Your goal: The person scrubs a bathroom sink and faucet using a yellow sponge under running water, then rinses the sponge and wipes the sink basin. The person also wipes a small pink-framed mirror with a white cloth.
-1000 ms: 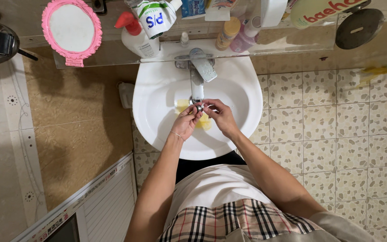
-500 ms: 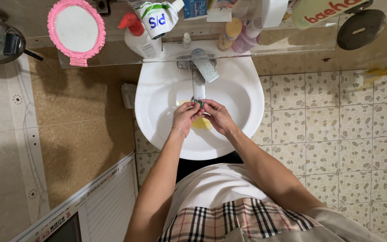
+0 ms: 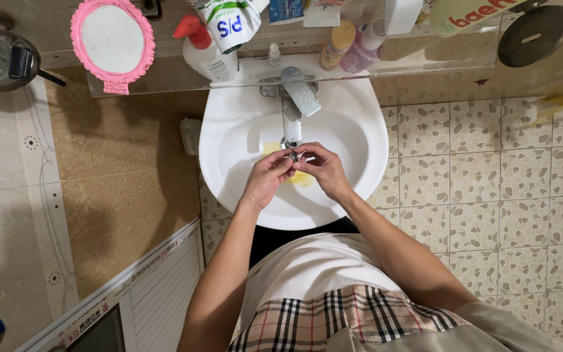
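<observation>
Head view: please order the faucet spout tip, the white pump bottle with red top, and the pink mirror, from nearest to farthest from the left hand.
From the left hand:
1. Faucet spout tip, just above the fingertips, over the basin.
2. White pump bottle with red top, on the shelf, behind the sink's left side.
3. Pink mirror, farther left on the shelf.

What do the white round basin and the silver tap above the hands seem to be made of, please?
The white round basin looks like glazed ceramic: smooth, glossy, evenly white. The silver tap appears to be chrome-plated metal, given its bright mirror-like sheen, though plated plastic cannot be ruled out.
</observation>
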